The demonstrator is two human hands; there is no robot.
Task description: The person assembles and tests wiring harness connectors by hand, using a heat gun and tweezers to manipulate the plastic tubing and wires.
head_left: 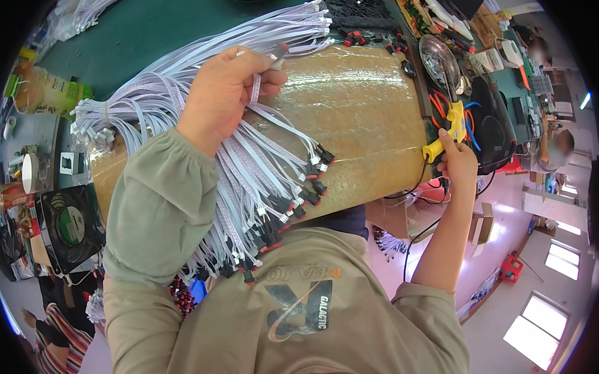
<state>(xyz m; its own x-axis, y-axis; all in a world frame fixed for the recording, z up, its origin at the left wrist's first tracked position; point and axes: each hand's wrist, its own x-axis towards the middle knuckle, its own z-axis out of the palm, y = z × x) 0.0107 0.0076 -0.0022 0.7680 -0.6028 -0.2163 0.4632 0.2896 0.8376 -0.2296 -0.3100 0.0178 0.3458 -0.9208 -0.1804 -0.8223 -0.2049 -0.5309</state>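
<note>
My left hand (227, 85) is closed in a pinch on a white ribbon cable (256, 90), with a dark connector (278, 52) sticking out past the fingertips. Below it lies a big bundle of similar ribbon cables (230, 178), many ending in black and red connectors (313, 171). More cables (252, 37) stretch behind the hand toward the back of the table. On the right, my right hand (458, 163) has its fingers curled at the handle of a yellow glue gun (455, 123). Its nozzle end rests by a round metal pan (439, 60).
A shiny brown board (375, 104) covers the work area on the green table (167, 17). Black cords (425, 227) hang off the right edge. A black fan (67, 222) and a green-and-clear plastic bag (49, 92) are at the left; a black bag-like object (491, 128) is at the right.
</note>
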